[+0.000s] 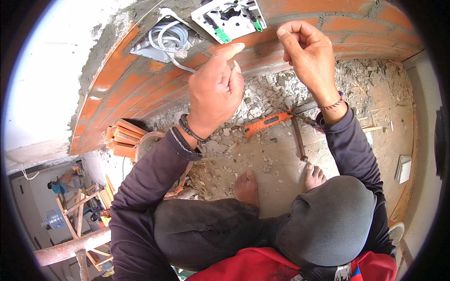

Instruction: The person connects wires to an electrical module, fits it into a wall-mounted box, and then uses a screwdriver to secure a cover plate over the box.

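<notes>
Left hand: your left hand (216, 89) is closed in a pinch on the thin white cable (180, 64), thumb raised, at 12 o'clock of the view.
Right hand: your right hand (304, 54) at 1 o'clock is curled tight, fingertips pinched; what it holds is too small to tell.
Cable: it runs from your left hand toward 11 o'clock into a grey coil (168, 38) set in the wall recess.
White box: an open white terminal box (229, 18) with green connectors sits at 12 o'clock, between and above both hands.
Wall: the orange brick wall (122, 89) curves from 9 to 2 o'clock.
Floor: rubble, an orange-handled tool (267, 122) and your bare feet (246, 187) lie near centre.
</notes>
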Motion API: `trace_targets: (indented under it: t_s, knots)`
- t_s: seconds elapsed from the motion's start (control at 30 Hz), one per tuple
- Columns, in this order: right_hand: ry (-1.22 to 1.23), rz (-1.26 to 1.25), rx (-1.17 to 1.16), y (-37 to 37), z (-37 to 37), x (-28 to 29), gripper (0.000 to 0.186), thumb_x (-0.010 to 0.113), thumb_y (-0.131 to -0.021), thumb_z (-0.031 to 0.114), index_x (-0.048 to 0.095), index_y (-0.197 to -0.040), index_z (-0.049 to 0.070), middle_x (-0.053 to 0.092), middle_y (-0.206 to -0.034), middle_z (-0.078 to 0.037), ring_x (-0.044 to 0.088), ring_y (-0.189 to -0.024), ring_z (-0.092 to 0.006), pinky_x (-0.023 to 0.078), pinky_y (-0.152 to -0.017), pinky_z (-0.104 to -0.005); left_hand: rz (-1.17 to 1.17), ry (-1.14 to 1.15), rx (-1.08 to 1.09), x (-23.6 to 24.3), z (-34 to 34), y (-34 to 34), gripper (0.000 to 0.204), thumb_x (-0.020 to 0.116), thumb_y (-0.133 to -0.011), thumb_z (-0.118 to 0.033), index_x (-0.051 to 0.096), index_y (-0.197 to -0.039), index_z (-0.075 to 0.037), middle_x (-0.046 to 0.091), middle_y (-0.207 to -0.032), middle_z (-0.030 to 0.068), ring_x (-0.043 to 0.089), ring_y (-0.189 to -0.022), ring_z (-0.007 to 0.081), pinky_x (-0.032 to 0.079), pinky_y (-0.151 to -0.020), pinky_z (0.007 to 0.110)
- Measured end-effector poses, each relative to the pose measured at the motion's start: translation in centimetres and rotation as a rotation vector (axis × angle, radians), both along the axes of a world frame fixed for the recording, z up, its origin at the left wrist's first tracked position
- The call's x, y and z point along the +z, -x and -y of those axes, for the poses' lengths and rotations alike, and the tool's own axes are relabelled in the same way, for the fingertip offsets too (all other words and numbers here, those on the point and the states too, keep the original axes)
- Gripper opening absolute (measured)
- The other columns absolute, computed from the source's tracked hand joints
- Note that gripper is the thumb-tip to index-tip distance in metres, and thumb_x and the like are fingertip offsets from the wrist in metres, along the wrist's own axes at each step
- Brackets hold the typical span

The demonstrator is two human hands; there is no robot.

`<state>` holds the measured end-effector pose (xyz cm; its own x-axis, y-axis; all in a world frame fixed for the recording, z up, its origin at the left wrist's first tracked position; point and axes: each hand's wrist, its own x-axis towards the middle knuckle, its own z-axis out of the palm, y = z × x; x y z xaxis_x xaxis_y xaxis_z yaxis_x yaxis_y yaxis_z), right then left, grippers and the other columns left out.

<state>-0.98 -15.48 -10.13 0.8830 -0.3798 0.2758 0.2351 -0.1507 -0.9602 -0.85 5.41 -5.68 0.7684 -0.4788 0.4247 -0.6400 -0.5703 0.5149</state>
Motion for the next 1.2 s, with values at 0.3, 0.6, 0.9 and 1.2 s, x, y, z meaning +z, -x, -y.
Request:
trace_targets:
  t_s: [0.3,0.6,0.9,1.2]
  knots:
    - [-0.038,-0.199,0.097,2.7,0.7,-2.3,0.020,0.069,-0.095,0.022,0.072,-0.098,0.003,0.066,-0.069,0.001,0.060,-0.056,-0.0068,0.048,-0.053,-0.0236,-0.033,-0.009,-0.115,-0.6,0.7,0.3,0.046,0.068,-0.083,0.002,0.060,-0.128,-0.003,0.065,-0.102,0.0087,0.059,-0.078,0.0123,0.050,-0.064,0.026]
    - [-0.417,-0.203,0.200,-1.4,-2.7,-0.9,0.027,0.070,-0.096,0.026,0.071,-0.105,0.000,0.067,-0.074,-0.001,0.060,-0.056,-0.0068,0.045,-0.047,-0.0222,-0.366,0.204,0.110,-3.1,0.7,1.5,0.041,0.072,-0.089,-0.005,0.058,-0.128,0.000,0.065,-0.113,0.0097,0.061,-0.078,0.0087,0.052,-0.064,0.023]
    - [-0.559,-0.104,0.281,-2.2,-4.2,-1.4,0.024,0.064,-0.101,0.024,0.069,-0.095,0.002,0.064,-0.072,0.000,0.059,-0.056,-0.0071,0.046,-0.048,-0.0238,-0.306,0.193,0.198,-2.3,0.3,1.3,0.045,0.072,-0.090,-0.007,0.055,-0.131,0.000,0.063,-0.116,0.0117,0.062,-0.083,0.0100,0.053,-0.066,0.023]
    - [-0.361,-0.159,0.294,-0.5,-2.1,-1.6,0.027,0.064,-0.101,0.031,0.069,-0.104,0.005,0.064,-0.073,0.000,0.059,-0.059,-0.0074,0.048,-0.052,-0.0235,-0.343,0.364,0.161,-3.1,1.0,0.4,0.050,0.072,-0.091,-0.007,0.052,-0.137,-0.005,0.061,-0.122,0.0106,0.062,-0.095,0.0129,0.055,-0.075,0.025]
